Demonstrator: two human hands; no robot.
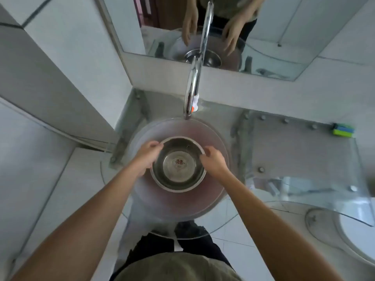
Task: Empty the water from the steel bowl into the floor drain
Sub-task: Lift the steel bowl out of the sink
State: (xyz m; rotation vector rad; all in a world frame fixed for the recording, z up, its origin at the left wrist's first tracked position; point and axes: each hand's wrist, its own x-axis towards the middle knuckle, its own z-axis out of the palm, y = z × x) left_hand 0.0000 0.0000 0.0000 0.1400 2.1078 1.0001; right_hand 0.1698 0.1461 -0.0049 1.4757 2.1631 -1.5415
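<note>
A steel bowl [178, 165] with water and a small red mark on its bottom sits in the round frosted glass basin [215, 138]. My left hand [147, 156] grips the bowl's left rim with fingers curled over the edge. My right hand [214, 160] grips the right rim the same way. The bowl stands level. No floor drain shows in this view.
A chrome tap [192, 88] arches over the basin's far side. A mirror [203, 27] hangs on the wall behind. A glass counter [304, 159] extends right, with a green-blue sponge [343, 130] at its far corner. A white toilet [357, 236] stands at the lower right. White tiled floor lies below.
</note>
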